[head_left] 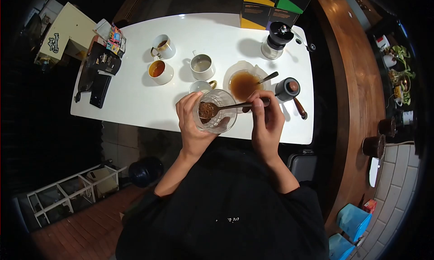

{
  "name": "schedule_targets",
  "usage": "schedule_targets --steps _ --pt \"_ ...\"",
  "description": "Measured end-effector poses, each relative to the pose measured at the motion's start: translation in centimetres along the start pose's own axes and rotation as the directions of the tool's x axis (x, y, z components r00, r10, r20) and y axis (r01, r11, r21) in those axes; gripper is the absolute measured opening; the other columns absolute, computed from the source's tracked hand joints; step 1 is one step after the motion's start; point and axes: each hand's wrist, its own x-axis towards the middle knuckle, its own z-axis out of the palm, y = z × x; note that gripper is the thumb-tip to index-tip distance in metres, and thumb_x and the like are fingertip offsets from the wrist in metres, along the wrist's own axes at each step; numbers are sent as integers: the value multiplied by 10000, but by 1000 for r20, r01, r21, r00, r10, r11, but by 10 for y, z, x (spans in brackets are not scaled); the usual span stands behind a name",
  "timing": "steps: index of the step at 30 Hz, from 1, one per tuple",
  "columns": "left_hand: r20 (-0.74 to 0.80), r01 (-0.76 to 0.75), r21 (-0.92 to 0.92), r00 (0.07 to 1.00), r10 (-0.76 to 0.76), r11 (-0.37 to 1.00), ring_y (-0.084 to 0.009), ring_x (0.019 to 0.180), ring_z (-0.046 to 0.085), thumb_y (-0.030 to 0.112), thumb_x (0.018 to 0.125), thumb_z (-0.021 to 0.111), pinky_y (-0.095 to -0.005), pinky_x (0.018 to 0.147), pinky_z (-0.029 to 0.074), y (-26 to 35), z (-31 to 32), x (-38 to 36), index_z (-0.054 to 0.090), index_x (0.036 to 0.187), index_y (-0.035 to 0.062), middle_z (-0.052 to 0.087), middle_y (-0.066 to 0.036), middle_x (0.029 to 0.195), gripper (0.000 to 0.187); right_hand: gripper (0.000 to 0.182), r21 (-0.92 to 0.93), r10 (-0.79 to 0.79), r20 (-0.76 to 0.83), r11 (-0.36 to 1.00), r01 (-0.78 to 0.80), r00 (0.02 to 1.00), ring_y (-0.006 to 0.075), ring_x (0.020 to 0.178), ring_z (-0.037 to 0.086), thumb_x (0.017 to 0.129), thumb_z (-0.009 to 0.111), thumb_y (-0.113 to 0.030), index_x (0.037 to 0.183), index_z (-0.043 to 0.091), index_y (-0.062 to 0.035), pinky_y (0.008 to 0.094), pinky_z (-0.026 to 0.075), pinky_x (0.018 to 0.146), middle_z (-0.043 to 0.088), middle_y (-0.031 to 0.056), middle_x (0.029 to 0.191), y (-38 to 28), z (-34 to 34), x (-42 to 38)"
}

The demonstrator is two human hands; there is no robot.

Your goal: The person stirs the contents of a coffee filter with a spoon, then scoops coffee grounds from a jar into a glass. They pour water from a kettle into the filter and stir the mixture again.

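My left hand [192, 124] is wrapped around a clear glass [226, 99], tilted so that its mouth faces me. In my right hand [267, 126] is the handle of a spoon [235, 105]. The spoon's bowl reaches into the glass and carries brown grounds [208, 109]. Just beyond my hands stands a glass bowl [230, 72] of cloudy brown liquid [243, 84], with another spoon [270, 77] resting in it. Partly hidden behind the glass is a cup with a gold handle [212, 84].
Mugs of liquid stand on the white table [131, 79]: a yellow-lined mug [166, 74], a grey mug [202, 69] and a white mug [166, 49]. To the right are a hand grinder [276, 40] and a dark pot with a wooden handle [288, 89]. Black packets [101, 61] lie left.
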Motion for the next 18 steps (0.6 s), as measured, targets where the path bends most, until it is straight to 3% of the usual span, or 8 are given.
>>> schedule_targets --steps 5,9,12,13,14,15,17,18 --pt "34 71 70 997 -74 995 -344 1210 506 212 638 957 -459 1031 441 12 10 -5 488 1384 49 546 -142 1283 897 167 159 1 -29 987 4 1000 79 855 581 1087 505 -138 1071 586 7 242 483 777 606 30 989 8 -32 14" --pt "23 105 66 994 -107 992 -346 1212 501 213 641 954 -460 1030 441 8 12 -8 486 1385 48 540 -140 1271 894 230 49 -41 -121 998 48 992 47 835 561 1096 500 -202 1087 591 9 216 434 731 612 23 927 3 -59 34" --pt "-7 155 89 988 -155 984 -346 1211 502 220 642 954 -465 1029 443 5 10 -9 488 1382 47 537 -142 1265 891 122 -112 -21 -148 994 4 989 111 809 578 1056 542 -102 1068 597 7 273 448 715 620 48 882 -5 -68 46" --pt "-21 163 86 987 -162 983 -344 1210 505 222 641 954 -467 1028 445 4 10 -9 489 1380 48 535 -143 1269 891 73 -443 -296 -3 857 264 955 167 808 585 1013 563 -37 1052 603 9 308 458 720 624 70 872 -4 -71 51" --pt "-35 173 83 985 -171 981 -343 1208 508 223 639 954 -469 1028 447 3 9 -10 489 1379 49 533 -144 1272 891 73 -670 -483 223 555 493 847 222 808 593 970 584 27 1037 609 10 343 468 725 629 92 863 -5 -72 53" --pt "-37 178 84 984 -176 980 -343 1208 508 223 639 954 -469 1028 447 2 8 -10 489 1379 49 533 -144 1272 891 73 -668 -480 227 556 494 847 222 808 593 970 584 27 1037 609 10 343 468 725 629 92 863 -7 -72 54" --pt "-41 182 103 983 -178 978 -340 1205 515 222 638 953 -468 1028 449 -1 6 -11 488 1377 48 532 -144 1275 890 151 -656 -582 221 504 561 782 307 831 593 890 599 112 1005 619 15 393 479 747 639 124 881 -15 -71 52" --pt "-43 186 101 982 -183 977 -340 1205 515 222 638 953 -468 1028 449 -1 6 -11 488 1377 48 532 -144 1275 890 145 -669 -598 212 488 560 773 295 843 600 897 602 108 1004 623 13 384 484 747 652 119 901 -20 -72 51"
